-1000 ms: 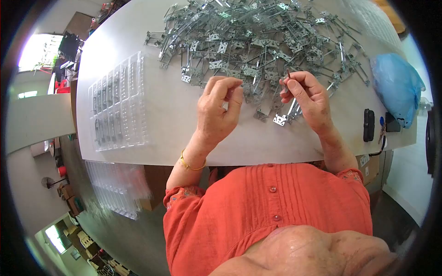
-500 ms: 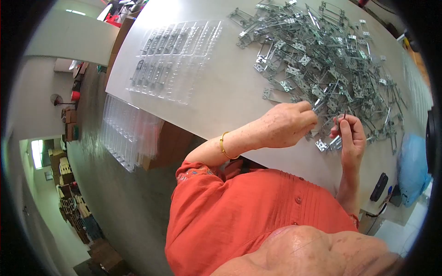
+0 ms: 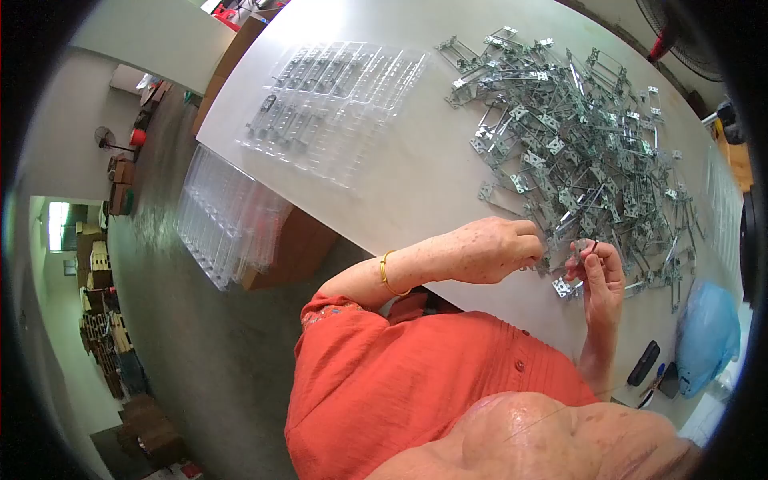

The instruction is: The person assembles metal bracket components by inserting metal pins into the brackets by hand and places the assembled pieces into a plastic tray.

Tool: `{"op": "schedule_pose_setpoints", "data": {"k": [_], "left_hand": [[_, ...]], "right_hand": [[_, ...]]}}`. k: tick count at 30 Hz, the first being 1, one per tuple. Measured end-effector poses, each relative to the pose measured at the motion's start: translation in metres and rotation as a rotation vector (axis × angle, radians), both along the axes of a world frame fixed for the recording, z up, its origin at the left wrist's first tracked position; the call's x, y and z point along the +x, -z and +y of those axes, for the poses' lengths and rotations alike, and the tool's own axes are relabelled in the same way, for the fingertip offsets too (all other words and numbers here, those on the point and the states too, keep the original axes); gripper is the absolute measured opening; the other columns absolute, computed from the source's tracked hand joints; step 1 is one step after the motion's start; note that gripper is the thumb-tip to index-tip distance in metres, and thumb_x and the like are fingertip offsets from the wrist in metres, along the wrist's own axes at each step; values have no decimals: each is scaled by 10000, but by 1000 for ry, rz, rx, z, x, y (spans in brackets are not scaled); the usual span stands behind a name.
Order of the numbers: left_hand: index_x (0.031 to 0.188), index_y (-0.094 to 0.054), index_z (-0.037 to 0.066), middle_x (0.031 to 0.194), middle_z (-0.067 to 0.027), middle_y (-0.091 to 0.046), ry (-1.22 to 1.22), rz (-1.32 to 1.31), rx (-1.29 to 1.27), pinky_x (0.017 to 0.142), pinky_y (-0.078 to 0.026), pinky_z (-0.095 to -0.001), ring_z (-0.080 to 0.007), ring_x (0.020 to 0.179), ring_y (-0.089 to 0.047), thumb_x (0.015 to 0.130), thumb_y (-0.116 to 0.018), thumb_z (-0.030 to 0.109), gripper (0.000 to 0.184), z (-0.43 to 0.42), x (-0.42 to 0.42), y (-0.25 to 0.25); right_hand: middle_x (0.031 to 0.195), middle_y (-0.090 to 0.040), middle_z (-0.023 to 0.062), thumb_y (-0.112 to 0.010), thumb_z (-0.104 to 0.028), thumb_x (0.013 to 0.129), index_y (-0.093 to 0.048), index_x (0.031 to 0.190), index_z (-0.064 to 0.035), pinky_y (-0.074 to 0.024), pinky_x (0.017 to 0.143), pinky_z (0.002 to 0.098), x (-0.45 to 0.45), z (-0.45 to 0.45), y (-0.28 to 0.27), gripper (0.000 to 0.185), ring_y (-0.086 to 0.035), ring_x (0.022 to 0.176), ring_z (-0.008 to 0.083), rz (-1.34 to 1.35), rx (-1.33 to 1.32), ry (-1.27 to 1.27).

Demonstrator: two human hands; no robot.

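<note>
My left hand [image 3: 498, 250], with a gold bangle on its wrist, is above the table's near edge, back of the hand up. Its fingers are curled together, and what they hold, if anything, is hidden. Just right of it, my right hand [image 3: 602, 276] pinches a small grey metal piece [image 3: 582, 250] between thumb and fingers; its exact kind is too small to make out. Both hands are close to the near side of a large heap of metal brackets with rods and punched end plates [image 3: 576, 152]. One loose plate [image 3: 562, 287] lies between the hands, nearer the right.
Clear plastic trays [image 3: 336, 160], some slots filled with metal parts, lie on the pale table [image 3: 432, 184]. More stacked trays [image 3: 228, 216] stand beside the table above a cardboard box [image 3: 300, 244]. A blue plastic bag [image 3: 708, 336] and a black case [image 3: 643, 363] are at right.
The view has shifted, so table, heap and hands appear lower. My right hand has turned slightly, showing more of the small metal piece. My left hand keeps its curled shape.
</note>
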State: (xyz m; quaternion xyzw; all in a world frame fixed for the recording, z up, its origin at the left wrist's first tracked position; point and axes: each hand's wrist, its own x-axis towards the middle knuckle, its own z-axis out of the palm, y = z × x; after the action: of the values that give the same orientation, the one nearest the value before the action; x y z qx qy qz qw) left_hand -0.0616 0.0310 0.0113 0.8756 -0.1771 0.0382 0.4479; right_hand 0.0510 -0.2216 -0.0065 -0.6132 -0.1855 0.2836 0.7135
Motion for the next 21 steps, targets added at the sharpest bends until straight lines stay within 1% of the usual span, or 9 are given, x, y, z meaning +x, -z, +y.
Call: {"op": "schedule_pose_setpoints", "data": {"k": [5, 8, 10, 12, 15, 16, 18, 19, 21], "left_hand": [[1026, -634, 59, 935, -110, -610, -144, -85, 15, 737, -530, -437, -334, 837, -644, 947, -663, 92, 90, 23, -8, -4], [1007, -655, 45, 928, -108, -630, -274, -115, -12, 733, -537, -403, -307, 835, -656, 932, -673, 47, 78, 49, -14, -10], [989, -684, 28, 918, -110, -657, -396, -155, 23, 726, -546, -360, -268, 819, -672, 905, -685, -7, 92, 70, -19, -13], [960, -695, 12, 886, -120, -665, -546, -165, 78, 708, -541, -332, -238, 793, -680, 895, -700, 0, 65, 93, -28, -16], [954, -706, 1, 881, -120, -682, -719, -222, 172, 699, -532, -304, -198, 779, -673, 899, -705, 9, 56, 132, -43, -16], [972, -710, -7, 891, -112, -692, -783, -202, 181, 700, -531, -297, -178, 769, -665, 903, -703, 9, 72, 143, -50, -18], [981, -709, -14, 884, -105, -691, -866, -222, 286, 700, -528, -289, -172, 769, -664, 910, -699, 14, 77, 168, -64, -19], [985, -708, -17, 880, -102, -690, -907, -231, 340, 700, -527, -284, -169, 769, -663, 914, -696, 17, 80, 180, -72, -19], [954, -700, -23, 900, -147, -702, -991, -179, 319, 755, -541, -341, -251, 823, -687, 902, -682, 28, 76, 202, -86, -19]], "right_hand": [[1192, -629, 101, -581, -158, 1058, -633, 1104, -35, -545, 817, 300, -1, 3, -9, 142, -623, 962, 133, -135, -56, 94], [1150, -641, 92, -583, -131, 1053, -630, 1100, -28, -536, 814, 298, -5, 1, -19, 123, -621, 922, 133, -182, -71, -6], [1114, -648, 82, -590, -110, 1046, -630, 1098, -27, -530, 810, 292, -16, 3, -21, 106, -619, 904, 129, -116, -56, -110], [1043, -658, 62, -597, -74, 1036, -626, 1096, -25, -519, 802, 284, -33, 10, -27, 84, -619, 881, 118, -48, -65, -209], [1031, -664, 54, -599, -74, 1036, -627, 1100, -22, -524, 819, 282, -57, 22, -27, 87, -625, 889, 116, 36, -171, -366], [1025, -666, 52, -601, -77, 1036, -628, 1098, -21, -526, 823, 282, -61, 25, -24, 88, -628, 893, 115, 122, -158, -400], [1013, -671, 46, -605, -84, 1036, -632, 1093, -18, -531, 832, 280, -65, 33, -16, 91, -633, 902, 114, 293, -129, -470], [1010, -673, 45, -608, -91, 1036, -634, 1091, -19, -533, 835, 281, -69, 37, -13, 94, -636, 904, 114, 314, -128, -467], [1005, -678, 41, -613, -104, 1036, -639, 1088, -21, -538, 842, 281, -74, 44, -5, 100, -642, 909, 114, 352, -129, -464]]}}
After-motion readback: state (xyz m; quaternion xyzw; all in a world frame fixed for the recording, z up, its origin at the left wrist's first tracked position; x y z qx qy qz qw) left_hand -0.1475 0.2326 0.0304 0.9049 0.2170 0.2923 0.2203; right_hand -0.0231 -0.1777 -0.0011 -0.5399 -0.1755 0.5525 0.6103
